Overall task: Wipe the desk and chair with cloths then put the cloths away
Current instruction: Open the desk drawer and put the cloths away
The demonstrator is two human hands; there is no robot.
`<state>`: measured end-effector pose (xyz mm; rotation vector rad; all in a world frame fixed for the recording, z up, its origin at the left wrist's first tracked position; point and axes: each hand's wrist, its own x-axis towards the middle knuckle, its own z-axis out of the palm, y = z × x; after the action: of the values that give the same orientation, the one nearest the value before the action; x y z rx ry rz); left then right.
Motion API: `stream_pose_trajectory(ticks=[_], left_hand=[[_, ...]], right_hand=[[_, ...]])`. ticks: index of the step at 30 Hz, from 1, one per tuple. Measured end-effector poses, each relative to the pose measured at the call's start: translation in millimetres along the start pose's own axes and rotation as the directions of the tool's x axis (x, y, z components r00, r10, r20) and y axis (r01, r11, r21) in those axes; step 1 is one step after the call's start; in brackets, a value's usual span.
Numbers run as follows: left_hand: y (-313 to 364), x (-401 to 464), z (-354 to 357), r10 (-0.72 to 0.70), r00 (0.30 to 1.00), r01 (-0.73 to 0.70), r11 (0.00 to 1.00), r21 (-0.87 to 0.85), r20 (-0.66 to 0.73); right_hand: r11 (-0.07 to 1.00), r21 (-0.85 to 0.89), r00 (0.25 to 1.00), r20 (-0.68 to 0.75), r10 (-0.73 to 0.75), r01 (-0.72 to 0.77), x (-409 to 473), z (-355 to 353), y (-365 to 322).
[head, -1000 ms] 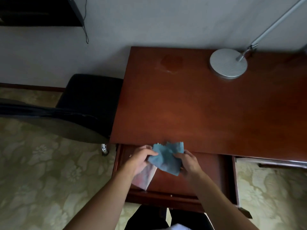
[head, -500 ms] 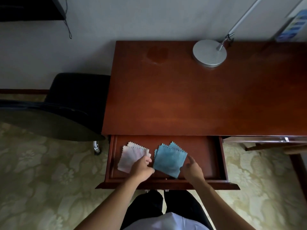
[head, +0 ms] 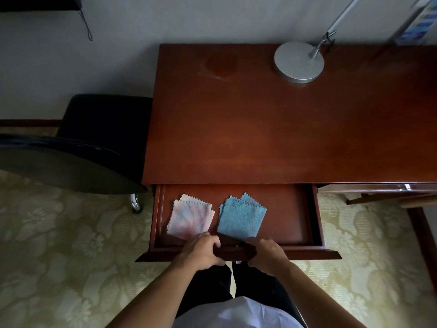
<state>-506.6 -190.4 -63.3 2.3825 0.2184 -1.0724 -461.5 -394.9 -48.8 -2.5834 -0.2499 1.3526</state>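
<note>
Wall (head: pixel 212 17): pale grey, plain, ran behind the lamp base (head: pixel 299 61).
Floor (head: pixel 59 245): carpeted, beige floral pattern, lay well below the lamp base.
Shelf (head: pixel 40 3): dark, far left of the lamp base, cord hung beneath.
Light: dim.

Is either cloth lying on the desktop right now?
No, the pink cloth and blue cloth both lie inside the open drawer.

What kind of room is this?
Probably a hotel room or a bedroom study corner: a wooden desk with a desk lamp, a black chair beside it, and flowery carpet.
</note>
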Motion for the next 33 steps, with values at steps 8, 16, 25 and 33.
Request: stream_pose_trajectory(ticks=[8, 16, 25, 33], left_hand=[[6, 2, -9, 0.04, 0.993, -0.022, 0.987, 0.156, -0.111], [19, 11, -4, -0.227, 0.926, 0.253, 0.966, 0.049, -0.3], [49, 38, -37, -0.357, 0.862, 0.16, -0.484, -0.86, 0.361], [62, 51, -59, -0.273, 0.908, 0.032, -0.712, -0.702, 0.318]], right_hand=[[0.995, -0.095, 0.995, -0.085, -0.048, 0.039, 5, -11, 9], [0.987, -0.071, 0.91, -0.4, 0.106, -0.147, 13, -22, -6], [-0.08, 0.984, 0.851, 0.175, 0.495, -0.156, 29, -48, -40], [-0.453, 0.884, 0.884, 0.297, 0.362, -0.112, 49, -79, -39]])
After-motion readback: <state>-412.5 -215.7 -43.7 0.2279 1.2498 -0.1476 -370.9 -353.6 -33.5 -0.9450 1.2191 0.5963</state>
